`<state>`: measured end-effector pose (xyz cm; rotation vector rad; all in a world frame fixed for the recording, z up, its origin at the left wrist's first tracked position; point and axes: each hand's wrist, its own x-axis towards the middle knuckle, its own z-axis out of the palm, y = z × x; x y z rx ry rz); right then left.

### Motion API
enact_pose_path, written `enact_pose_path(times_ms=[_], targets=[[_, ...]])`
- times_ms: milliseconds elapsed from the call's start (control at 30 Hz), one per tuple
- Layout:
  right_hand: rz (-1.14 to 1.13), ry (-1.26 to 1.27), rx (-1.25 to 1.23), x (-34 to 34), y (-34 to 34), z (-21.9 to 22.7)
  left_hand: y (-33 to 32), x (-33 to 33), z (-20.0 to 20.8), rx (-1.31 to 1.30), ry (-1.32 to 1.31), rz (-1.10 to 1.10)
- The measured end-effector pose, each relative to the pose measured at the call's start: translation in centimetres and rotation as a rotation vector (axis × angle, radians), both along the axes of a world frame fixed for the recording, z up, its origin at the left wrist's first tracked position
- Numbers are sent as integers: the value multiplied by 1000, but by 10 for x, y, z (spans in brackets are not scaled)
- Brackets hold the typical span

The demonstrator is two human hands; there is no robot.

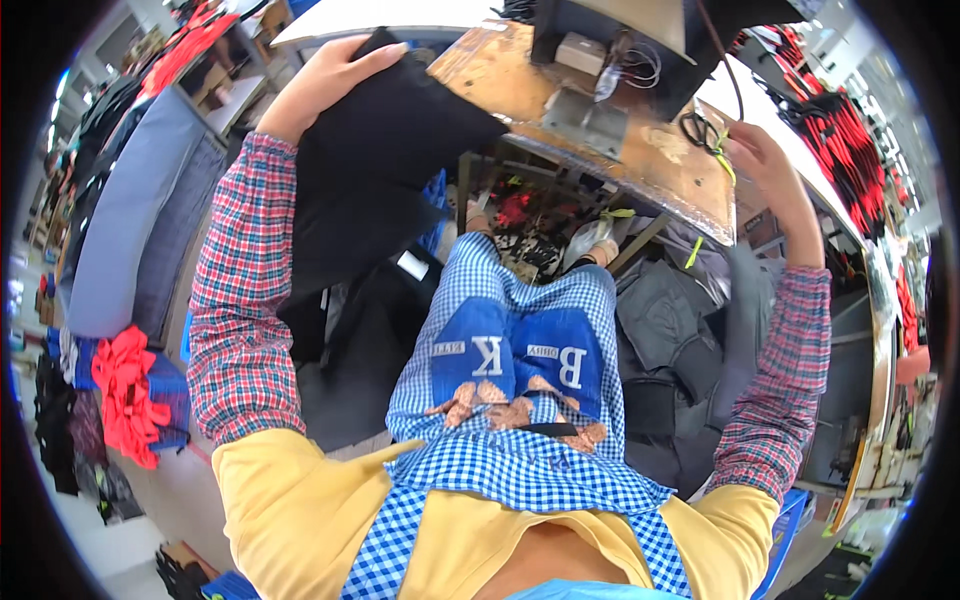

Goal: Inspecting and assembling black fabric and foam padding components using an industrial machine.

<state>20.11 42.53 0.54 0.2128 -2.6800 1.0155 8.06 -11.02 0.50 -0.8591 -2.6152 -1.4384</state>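
My left hand is at the upper left, closed on the top edge of a piece of black fabric, its thumb lying along the cloth. The fabric hangs down to the left of my knees, and one corner reaches the wooden sewing table. My right hand is over the table's right end, slightly blurred, its fingers apart. Just beside its fingertips lies a pair of black-handled scissors with a yellow-green strip tied to it. I cannot tell whether the fingers touch the strip.
A dark sewing machine stands at the table's far side, above a metal plate. Grey garments are piled right of my legs. To the left are a blue-grey padded board and red cloth on a blue crate.
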Motion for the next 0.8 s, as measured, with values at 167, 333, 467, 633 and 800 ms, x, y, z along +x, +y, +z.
enact_pose_path(times_ms=[167, 333, 467, 633, 800], targets=[[538, 194, 4, 31, -221, 0, 19, 63, 8, 106, -7, -62], [613, -20, -70, 55, -252, 5, 2, 104, 2, 108, 174, -123], [276, -125, -1, 89, -221, 32, -49, 144, -38, -279, -86, -295], [-42, 146, -317, 145, -156, 66, -23, 192, -86, -246, -315, -495], [-193, 744, 483, 204, -6, 70, 69, 213, -47, -22, -243, -792]])
